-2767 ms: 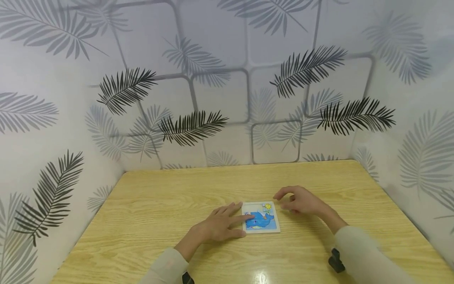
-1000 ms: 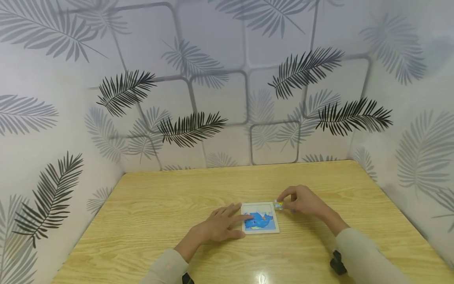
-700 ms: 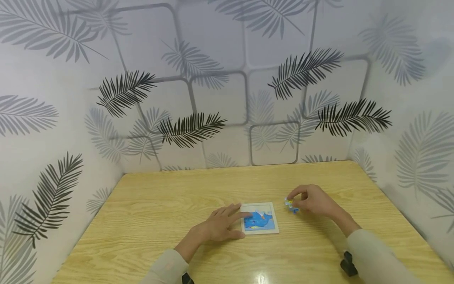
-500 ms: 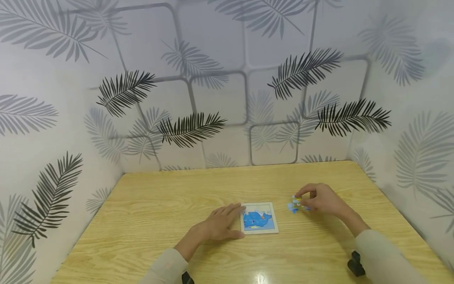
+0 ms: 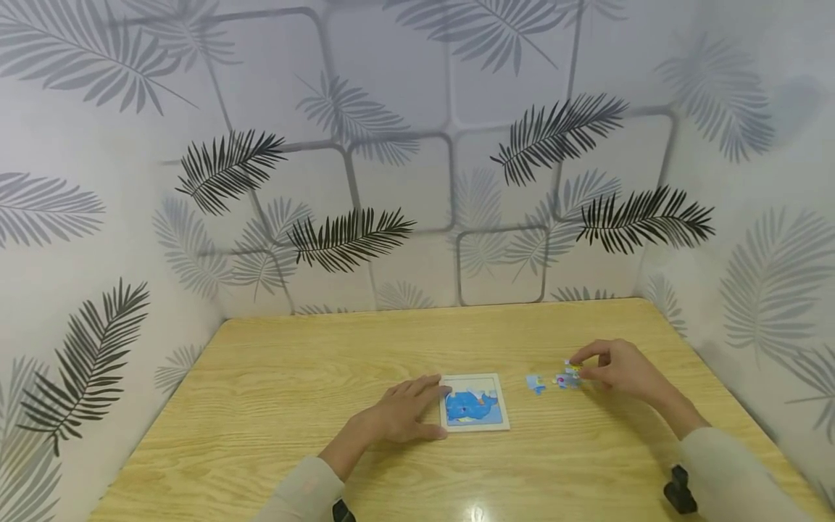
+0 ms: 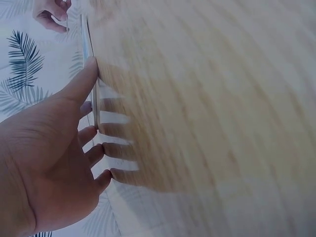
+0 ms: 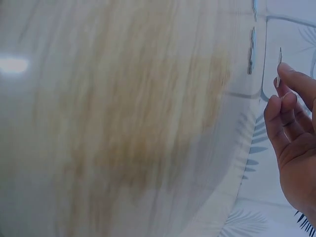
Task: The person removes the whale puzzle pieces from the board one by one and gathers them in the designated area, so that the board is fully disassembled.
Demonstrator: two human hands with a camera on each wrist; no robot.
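Since the earlier head frames, my right hand [image 5: 616,367] is moving out to the right, away from the puzzle board [image 5: 474,411], and is carrying a small puzzle piece [image 5: 569,377] with it. That piece is pinched between my thumb and fingertips, low over the table [image 5: 280,406]; whether it is touching the wood yet I cannot tell. The right wrist view is showing it edge-on as a thin sliver at my fingertips [image 7: 281,98].

A second loose piece [image 5: 536,383] is lying flat on the table, just left of the held one, between my right hand and the board.

My left hand [image 5: 401,415] is resting flat with fingers straight, fingertips touching the board's left edge and pinning it. The board is sitting mid-table with the blue whale picture facing up, its far right corner showing bare.

Key relation: the board is lying to the left of my right hand, with the loose piece in between. My left hand is the nearer one to the board; my right is the nearer one to both loose pieces.
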